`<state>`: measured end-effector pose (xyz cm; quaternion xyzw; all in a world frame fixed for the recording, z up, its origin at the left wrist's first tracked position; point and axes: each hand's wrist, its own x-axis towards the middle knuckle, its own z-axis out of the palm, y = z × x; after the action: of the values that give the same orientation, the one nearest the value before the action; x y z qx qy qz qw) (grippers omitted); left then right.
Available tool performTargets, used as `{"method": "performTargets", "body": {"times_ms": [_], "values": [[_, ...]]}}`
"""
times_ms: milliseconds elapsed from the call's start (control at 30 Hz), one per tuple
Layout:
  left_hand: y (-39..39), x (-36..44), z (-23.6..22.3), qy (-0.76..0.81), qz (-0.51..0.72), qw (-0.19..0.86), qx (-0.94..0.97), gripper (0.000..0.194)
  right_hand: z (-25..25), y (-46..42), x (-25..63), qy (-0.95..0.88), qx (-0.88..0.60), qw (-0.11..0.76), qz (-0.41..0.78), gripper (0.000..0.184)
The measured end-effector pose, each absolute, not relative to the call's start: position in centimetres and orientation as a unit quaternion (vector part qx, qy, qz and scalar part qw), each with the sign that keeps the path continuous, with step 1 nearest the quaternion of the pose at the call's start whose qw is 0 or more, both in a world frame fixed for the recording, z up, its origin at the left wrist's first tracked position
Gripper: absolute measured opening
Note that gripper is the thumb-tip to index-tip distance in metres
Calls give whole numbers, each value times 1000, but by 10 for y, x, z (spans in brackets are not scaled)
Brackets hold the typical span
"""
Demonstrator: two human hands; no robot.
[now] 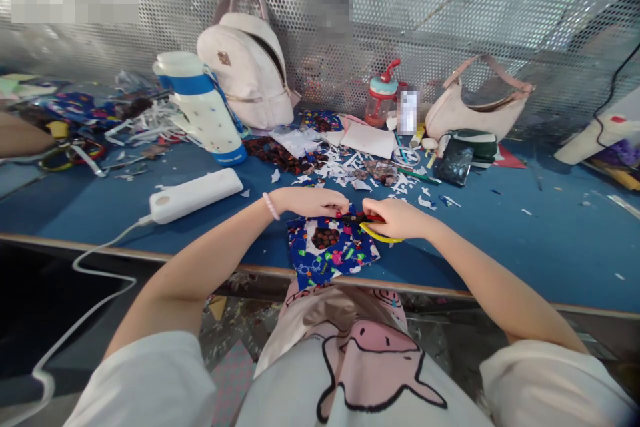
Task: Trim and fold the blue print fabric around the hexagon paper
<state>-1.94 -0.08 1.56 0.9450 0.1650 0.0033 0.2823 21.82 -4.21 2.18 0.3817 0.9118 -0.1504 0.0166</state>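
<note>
A piece of blue patterned fabric (327,250) lies on the blue table (525,247) near its front edge. My left hand (313,201) pinches the top edge of the fabric, fingers closed. My right hand (395,218) grips scissors (373,227) with a yellow and red handle, the blades pointing left across the fabric towards my left fingers. A pink bead bracelet sits on my left wrist.
A white power bank (195,195) with a cable lies left of my hands. Behind stand a white and blue flask (203,107), a pale backpack (247,60), a small bottle (380,97), a beige handbag (475,110), paper scraps (360,173) and a dark pouch (455,163). Another person's arm (20,137) rests at the far left.
</note>
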Motion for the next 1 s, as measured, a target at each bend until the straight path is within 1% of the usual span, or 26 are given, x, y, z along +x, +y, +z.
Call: {"method": "performTargets", "body": {"times_ms": [133,600,800,1000], "values": [[-1,-19,17,162,13,289,943,12,20,-42,216,905,390,6,-170,19],[2,-20,15,160,10,304,939,12,18,-40,214,918,369,7,-145,16],[1,-20,16,166,20,306,937,13,15,-43,210,915,379,-9,-140,18],[2,-20,14,160,20,306,938,10,18,-43,209,921,370,9,-119,16]]}}
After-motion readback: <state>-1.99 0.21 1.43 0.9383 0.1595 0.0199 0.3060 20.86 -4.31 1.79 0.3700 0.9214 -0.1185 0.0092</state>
